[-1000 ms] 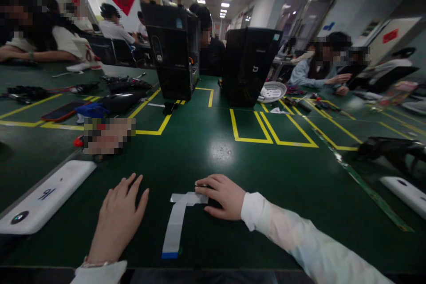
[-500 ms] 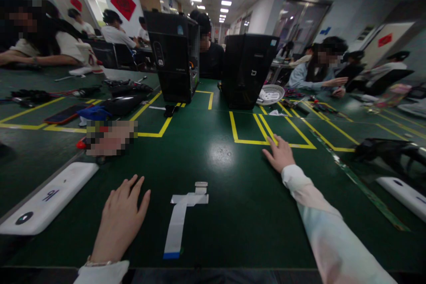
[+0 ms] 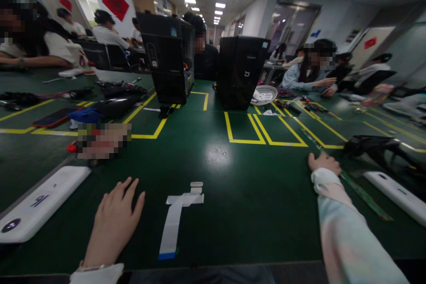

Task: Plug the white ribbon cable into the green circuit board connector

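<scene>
Ribbon cable (image 3: 171, 224) lies flat on our glossy green desk (image 3: 233, 213), near the middle, perhaps to spare its folds. A long green strip (image 3: 366, 197) slants along the right, our right hand (image 3: 323, 164) bent over it; we cannot tell whether it grips. Our left hand (image 3: 115, 215) rests spread, seemingly holding nothing. The cable is pale and thin, folded crosswise, with a rectangular connector (image 3: 196, 184) far and a blue tip (image 3: 166, 256) near.

Right hand (image 3: 324, 164) blurred, covering part of green strip (image 3: 368, 199); contact cannot be told. Left sleeve (image 3: 98, 274), right sleeve (image 3: 356, 239) cut off at bottom edge. Left white case (image 3: 56, 191) cut by left edge, right white case (image 3: 396, 191) by right edge. Pixelated patch (image 3: 104, 141) masks object on worktop (image 3: 253, 213). Far person (image 3: 207, 63) partly hidden by black towers (image 3: 166, 60).
</scene>
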Tool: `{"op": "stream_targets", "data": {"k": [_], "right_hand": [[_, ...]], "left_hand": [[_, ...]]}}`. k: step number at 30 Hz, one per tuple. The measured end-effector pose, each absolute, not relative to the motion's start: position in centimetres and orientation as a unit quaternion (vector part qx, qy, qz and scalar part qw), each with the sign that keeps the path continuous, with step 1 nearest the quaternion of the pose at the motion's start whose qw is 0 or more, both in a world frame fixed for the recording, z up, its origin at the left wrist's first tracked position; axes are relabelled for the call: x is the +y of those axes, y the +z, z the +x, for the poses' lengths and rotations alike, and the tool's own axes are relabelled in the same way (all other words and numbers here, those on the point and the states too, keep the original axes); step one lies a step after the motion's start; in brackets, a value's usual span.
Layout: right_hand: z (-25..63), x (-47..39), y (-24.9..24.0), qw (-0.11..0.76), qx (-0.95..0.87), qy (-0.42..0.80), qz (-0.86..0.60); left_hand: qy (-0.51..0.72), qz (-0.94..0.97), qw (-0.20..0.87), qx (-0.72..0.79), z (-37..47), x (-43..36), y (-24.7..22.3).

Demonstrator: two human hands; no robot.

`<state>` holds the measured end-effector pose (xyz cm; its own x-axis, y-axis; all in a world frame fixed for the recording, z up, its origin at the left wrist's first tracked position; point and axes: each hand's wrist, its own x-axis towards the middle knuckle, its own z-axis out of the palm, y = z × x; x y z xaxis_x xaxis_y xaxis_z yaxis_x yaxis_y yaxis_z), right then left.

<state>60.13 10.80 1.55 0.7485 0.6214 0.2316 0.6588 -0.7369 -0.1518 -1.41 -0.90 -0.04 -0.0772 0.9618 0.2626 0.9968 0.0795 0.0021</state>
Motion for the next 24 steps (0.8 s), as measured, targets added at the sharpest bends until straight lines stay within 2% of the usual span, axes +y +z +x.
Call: {"op": "stream_targets", "data": {"k": [9,13,16,20,24], "right_hand": [[60.9,8.1,1.4,0.068,-0.449,-0.038,-0.89],[60.4,4.9,-0.1,0.059,-0.551,-0.075,-0.829],[59.2,2.3,-1.1,0.087,-0.609,-0.114,-0.78],[58.8,-0.4,-1.3,0.135,-0.65,-0.079,-0.744],[61.1,-2.4,-0.8,0.191,-0.61,-0.09,-0.763]], "left_hand": [[-0.099,-0.672,0.083,-0.729,-1.2,-1.0,0.3],[-0.102,-0.674,0.079,-0.727,-1.3,-0.9,0.3],[-0.102,-0.675,0.083,-0.726,-1.3,-1.0,0.4],[-0.101,-0.677,0.093,-0.723,-1.1,-1.0,0.4],[-0.097,-0.681,0.097,-0.72,-1.2,-1.0,0.2]]}}
